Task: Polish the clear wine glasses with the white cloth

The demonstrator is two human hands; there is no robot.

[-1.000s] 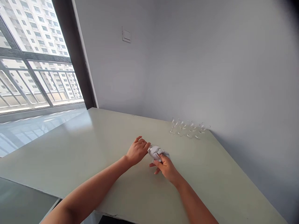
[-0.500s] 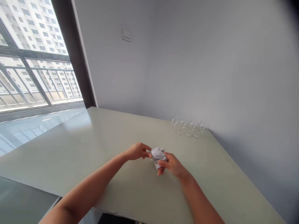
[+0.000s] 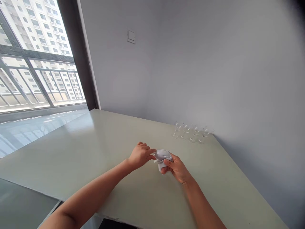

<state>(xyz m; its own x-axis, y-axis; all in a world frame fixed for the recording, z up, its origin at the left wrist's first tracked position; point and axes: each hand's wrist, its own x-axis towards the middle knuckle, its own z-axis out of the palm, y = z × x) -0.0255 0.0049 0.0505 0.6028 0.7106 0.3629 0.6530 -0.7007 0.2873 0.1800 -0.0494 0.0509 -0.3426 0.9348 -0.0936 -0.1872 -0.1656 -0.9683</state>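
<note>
Over the middle of the table [image 3: 71,152], the left hand [image 3: 140,155] pinches a small glass [image 3: 157,155] in a closed grip. The right hand [image 3: 177,168] grips a grey cloth [image 3: 164,157] wrapped around it. More glasses [image 3: 192,133] stand at the far right corner.

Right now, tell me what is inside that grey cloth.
A clear glass pokes out of the grey cloth beside the left hand. The right hand grips the bundle; the rest of the glass is covered.
</note>
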